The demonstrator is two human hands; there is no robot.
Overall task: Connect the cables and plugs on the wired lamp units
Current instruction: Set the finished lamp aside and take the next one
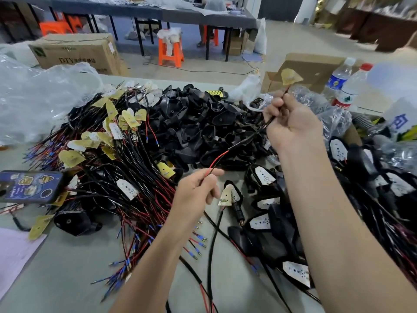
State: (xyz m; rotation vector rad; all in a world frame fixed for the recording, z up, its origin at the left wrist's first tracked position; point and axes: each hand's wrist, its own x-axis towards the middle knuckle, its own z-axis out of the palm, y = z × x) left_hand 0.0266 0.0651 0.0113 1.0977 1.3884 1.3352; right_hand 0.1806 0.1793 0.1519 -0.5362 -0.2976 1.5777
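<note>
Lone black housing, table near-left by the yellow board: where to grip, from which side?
Grip the housing across its wide shell, coming from above and the near side: it lies flat, hole up, with bare table in front. Its stub at the right end sits among cables; probably skip it.

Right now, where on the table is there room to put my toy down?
Bare table shows at the near left, between the pale paper, the wire bundle and the left forearm. Crowded: black housings in the middle, lamp units on the right. The left hand and right hand hold one cable.
</note>
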